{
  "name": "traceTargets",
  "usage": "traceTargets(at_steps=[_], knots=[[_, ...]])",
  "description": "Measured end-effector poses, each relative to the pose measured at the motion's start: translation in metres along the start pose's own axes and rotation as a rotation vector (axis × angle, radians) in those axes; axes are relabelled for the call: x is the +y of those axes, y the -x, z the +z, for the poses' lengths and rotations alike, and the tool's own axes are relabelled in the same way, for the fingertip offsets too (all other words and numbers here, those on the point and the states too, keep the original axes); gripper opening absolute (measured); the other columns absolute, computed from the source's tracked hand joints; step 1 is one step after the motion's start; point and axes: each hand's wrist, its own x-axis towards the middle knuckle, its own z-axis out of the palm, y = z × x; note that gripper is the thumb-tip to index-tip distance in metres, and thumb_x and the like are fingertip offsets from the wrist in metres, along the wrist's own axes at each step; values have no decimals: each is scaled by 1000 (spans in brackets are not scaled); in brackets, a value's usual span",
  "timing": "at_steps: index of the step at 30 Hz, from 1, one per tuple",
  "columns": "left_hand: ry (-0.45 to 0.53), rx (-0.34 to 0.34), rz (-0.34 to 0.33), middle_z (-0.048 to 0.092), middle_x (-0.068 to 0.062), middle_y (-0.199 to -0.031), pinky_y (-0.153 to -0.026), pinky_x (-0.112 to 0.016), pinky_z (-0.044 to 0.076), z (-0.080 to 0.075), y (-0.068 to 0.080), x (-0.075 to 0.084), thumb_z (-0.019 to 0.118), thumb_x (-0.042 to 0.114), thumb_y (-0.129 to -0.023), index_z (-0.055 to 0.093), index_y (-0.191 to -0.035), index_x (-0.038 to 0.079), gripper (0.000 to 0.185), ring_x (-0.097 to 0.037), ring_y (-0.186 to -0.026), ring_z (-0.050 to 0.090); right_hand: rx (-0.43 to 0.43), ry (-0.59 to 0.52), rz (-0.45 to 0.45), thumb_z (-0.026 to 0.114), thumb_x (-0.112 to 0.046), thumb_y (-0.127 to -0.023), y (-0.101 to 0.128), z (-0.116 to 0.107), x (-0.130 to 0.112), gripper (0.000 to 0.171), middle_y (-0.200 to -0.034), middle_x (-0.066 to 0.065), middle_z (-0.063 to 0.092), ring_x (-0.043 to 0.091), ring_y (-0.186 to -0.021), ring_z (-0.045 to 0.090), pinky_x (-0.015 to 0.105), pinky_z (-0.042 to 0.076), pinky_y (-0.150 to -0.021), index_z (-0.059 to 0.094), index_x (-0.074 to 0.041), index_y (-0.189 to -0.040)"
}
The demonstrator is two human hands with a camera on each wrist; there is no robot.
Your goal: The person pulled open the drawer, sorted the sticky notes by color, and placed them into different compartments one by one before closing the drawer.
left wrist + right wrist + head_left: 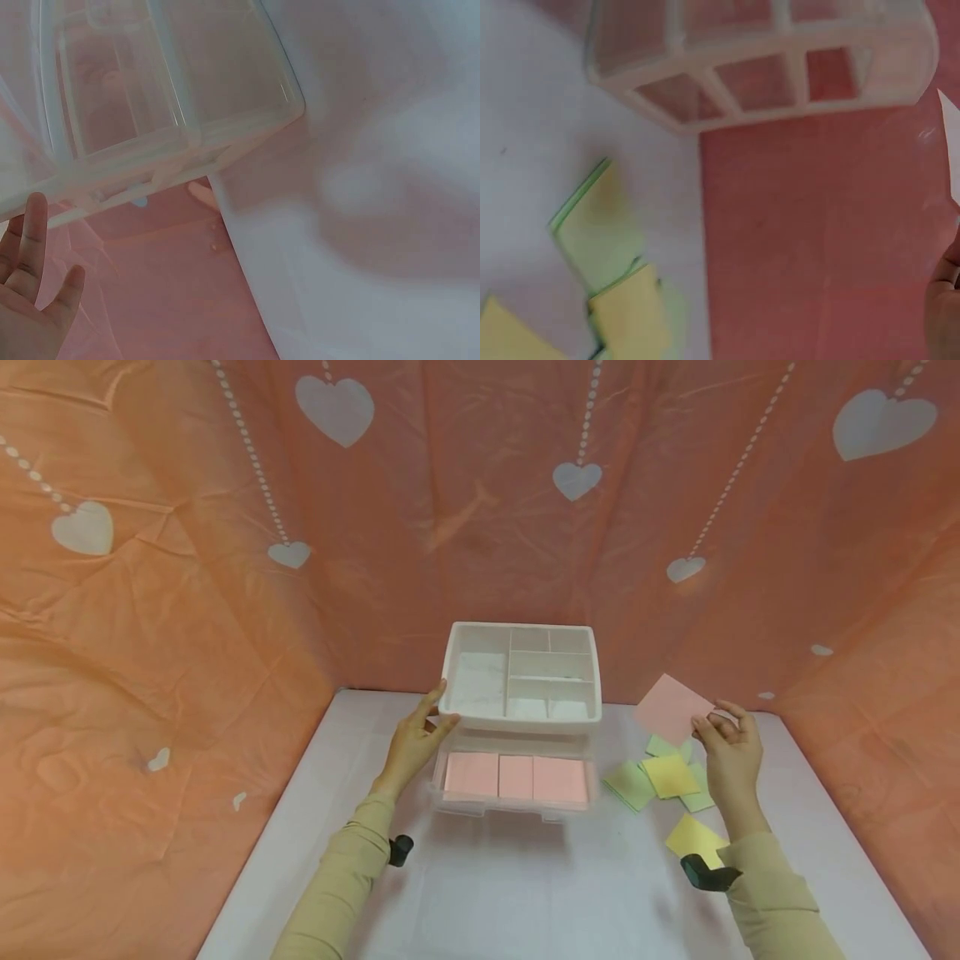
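A white drawer organizer (555, 667) with a divided top tray stands at the back of the table. Its clear lower drawer (465, 808) is pulled out toward me, with pink paper pieces (471, 774) inside. My left hand (414, 739) holds the tray's front left corner, thumb at the front rim and fingers along the side. To the right, my right hand (729, 752) pinches a pink square paper (672, 708) by its corner, raised above the other notes. In the right wrist view only an edge of this pink paper (951, 150) shows.
Green sticky notes (630, 785) and a yellow one (670, 775) lie overlapping right of the organizer. Another yellow note (693, 839) lies nearer, beside the right wrist. An orange curtain with hearts (465, 527) hangs behind the white table (487, 893).
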Motion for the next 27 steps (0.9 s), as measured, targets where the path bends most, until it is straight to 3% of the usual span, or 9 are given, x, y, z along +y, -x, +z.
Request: traceTargets(at_steps=[6, 10, 14, 21, 24, 27], knots=[[-8, -3, -1, 62, -17, -119, -63, -28, 48, 1, 0, -1, 59, 38, -90, 27, -144, 42, 63, -21, -74, 60, -224, -138, -124, 51, 21, -83, 15, 29, -12, 29, -76, 6, 61, 15, -66, 61, 20, 52, -62, 56, 1, -103], [-13, -2, 2, 62, -17, -118, -63, -28, 48, 2, 0, -2, 59, 39, -90, 27, -144, 42, 63, -21, -74, 60, -424, -148, -197, 48, 21, -84, 25, 44, -14, 29, -80, 6, 62, 14, -70, 63, 20, 53, -66, 55, 2, -105], [-12, 4, 7, 62, -17, -118, -63, -29, 48, 2, 0, -2, 59, 39, -90, 28, -144, 41, 62, -21, -74, 61, -546, -142, -227, 47, 21, -85, 34, 60, -12, 27, -84, 4, 64, 13, -72, 64, 21, 53, -66, 56, 1, -102], [-10, 4, 9, 62, -18, -118, -63, -29, 48, 0, 1, -1, 59, 39, -90, 29, -144, 41, 62, -20, -74, 61, -620, -28, -208, 54, 17, -84, 48, 84, -2, 23, -81, 1, 66, 10, -69, 64, 19, 53, -63, 58, -3, -95], [-14, 2, 0, 61, -18, -118, -63, -29, 48, 0, 2, -1, 58, 40, -90, 28, -144, 42, 61, -20, -74, 60, -649, 64, -171, 55, 16, -84, 52, 91, 3, 23, -79, -2, 65, 8, -68, 63, 19, 53, -63, 57, -5, -92], [-14, 4, -3, 62, -17, -118, -63, -29, 48, 0, 2, 0, 58, 40, -90, 28, -143, 42, 61, -20, -74, 60, -683, 183, -130, 56, 14, -84, 55, 96, 8, 15, -80, -6, 63, 6, -67, 62, 19, 53, -63, 53, 1, -92]])
